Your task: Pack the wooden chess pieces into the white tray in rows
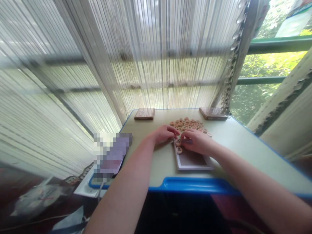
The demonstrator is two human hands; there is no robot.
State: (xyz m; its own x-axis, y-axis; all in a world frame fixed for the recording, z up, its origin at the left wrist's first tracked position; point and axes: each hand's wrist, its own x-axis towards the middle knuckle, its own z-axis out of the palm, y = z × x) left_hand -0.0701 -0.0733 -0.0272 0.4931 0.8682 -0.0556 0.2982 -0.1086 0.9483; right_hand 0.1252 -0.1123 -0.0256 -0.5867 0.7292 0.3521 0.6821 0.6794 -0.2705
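Observation:
A shallow box [195, 168] with a light rim and brown inside lies on the pale table. Two round wooden pieces sit in its left side, an upper piece [178, 142] and a lower piece [179, 150]. My left hand [165, 133] is at the box's top left corner, fingers bent together around something I cannot make out. My right hand [196, 140] reaches over the box's upper part, its fingers closed near the upper piece; what they hold is hidden. Just beyond both hands is a heap of round wooden pieces [186, 124], several with dark or red marks.
A wooden box [144, 114] stands at the table's back left and another wooden box [213, 113] at the back right. A blurred-out tablet [114, 156] lies at the left edge. The table's blue front edge [195, 184] is nearest me.

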